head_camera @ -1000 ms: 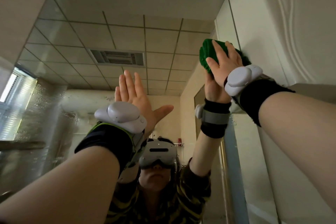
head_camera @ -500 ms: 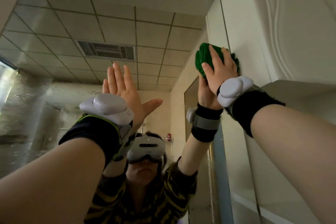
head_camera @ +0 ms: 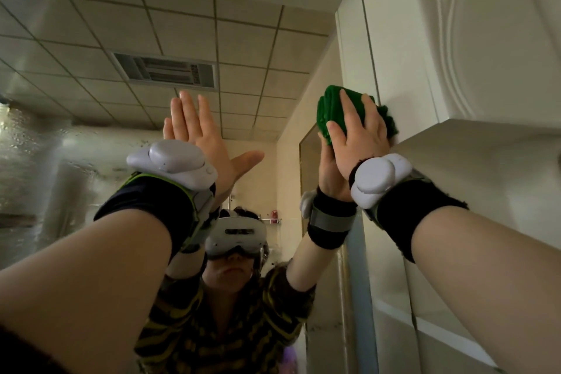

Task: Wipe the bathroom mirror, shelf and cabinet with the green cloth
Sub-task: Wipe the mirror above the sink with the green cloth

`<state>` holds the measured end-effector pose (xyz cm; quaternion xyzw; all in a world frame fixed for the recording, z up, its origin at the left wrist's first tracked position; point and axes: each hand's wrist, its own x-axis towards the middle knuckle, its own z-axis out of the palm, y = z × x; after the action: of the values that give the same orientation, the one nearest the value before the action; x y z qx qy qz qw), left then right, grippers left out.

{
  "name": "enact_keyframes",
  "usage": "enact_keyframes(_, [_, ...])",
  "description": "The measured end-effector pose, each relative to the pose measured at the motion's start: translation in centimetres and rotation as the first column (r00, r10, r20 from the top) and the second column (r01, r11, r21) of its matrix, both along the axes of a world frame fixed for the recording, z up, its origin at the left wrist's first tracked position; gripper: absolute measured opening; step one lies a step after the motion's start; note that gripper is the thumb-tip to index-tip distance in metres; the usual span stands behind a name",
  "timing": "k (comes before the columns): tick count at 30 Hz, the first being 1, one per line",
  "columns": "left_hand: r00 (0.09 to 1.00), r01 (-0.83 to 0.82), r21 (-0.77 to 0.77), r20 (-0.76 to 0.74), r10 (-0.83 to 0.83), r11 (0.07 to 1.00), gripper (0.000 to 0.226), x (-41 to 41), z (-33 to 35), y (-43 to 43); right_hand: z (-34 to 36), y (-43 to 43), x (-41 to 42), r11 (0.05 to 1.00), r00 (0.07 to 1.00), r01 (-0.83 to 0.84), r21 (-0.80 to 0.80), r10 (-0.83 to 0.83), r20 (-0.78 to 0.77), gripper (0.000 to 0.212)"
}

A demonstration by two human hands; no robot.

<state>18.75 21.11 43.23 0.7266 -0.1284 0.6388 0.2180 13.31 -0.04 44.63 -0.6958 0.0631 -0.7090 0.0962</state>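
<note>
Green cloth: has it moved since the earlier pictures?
Yes. The green cloth has slid slightly down, toward the top edge of the cabinet, under the right hand.

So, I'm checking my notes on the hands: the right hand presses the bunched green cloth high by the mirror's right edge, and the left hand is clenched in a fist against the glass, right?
Not a fist. The head view shows the left hand open, fingers straight, palm toward the mirror. The right hand does press the bunched green cloth high by the mirror's right edge.
</note>
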Motion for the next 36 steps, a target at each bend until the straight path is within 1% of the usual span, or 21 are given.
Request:
enact_keyframes(5, [0.999,0.012,-0.017,0.037,-0.011,1.0,0.125,0.0,-0.1,-0.2,-1.1,0.8,-0.1,1.0,1.0,0.0,0.013,0.001,-0.017,0.053])
enact_keyframes(9, [1.0,0.006,-0.018,0.023,-0.006,1.0,0.125,0.2,0.1,0.0,-1.1,1.4,-0.4,1.0,0.998,0.006,0.016,-0.005,-0.067,0.052])
enact_keyframes(12, [1.0,0.005,-0.01,0.015,-0.005,1.0,0.124,0.0,0.1,-0.1,-0.6,1.8,-0.6,0.999,0.996,0.007,0.047,-0.003,-0.089,0.051])
enact_keyframes(15, [1.0,-0.002,-0.014,0.018,0.002,1.0,0.123,-0.1,-0.1,-0.2,0.8,2.3,-0.6,0.998,0.996,0.011,0.058,-0.006,-0.09,0.051])
enact_keyframes(20, [1.0,0.006,-0.029,0.02,-0.005,1.0,0.124,-0.2,0.1,-0.2,4.4,2.9,-0.9,0.996,0.995,-0.037,0.081,0.044,-0.087,0.05])
enact_keyframes(22, [0.998,0.0,-0.037,0.057,0.002,0.999,0.124,-0.1,0.0,-0.2,5.1,3.2,-0.6,0.995,0.997,-0.052,0.086,0.057,-0.053,0.05])
enact_keyframes(24, [0.998,-0.01,-0.036,0.069,0.012,0.999,0.123,-0.1,-0.2,-0.4,5.0,3.1,-0.3,0.996,0.999,-0.031,0.087,0.034,-0.035,0.049])
enact_keyframes(29, [1.0,-0.004,-0.01,-0.016,0.004,1.0,0.122,-0.4,0.1,-0.2,3.9,2.8,0.2,0.999,0.999,-0.03,0.039,0.031,-0.022,0.05])
enact_keyframes(34, [1.0,0.013,-0.012,-0.004,-0.013,1.0,0.121,-0.9,-0.3,-0.2,1.8,3.6,1.6,0.997,0.998,-0.06,-0.041,0.061,0.029,0.051])
enact_keyframes(36, [1.0,0.02,-0.023,0.014,-0.02,1.0,0.121,-1.0,-0.3,-0.3,0.8,3.9,1.8,0.995,0.997,-0.074,-0.064,0.076,0.023,0.05])
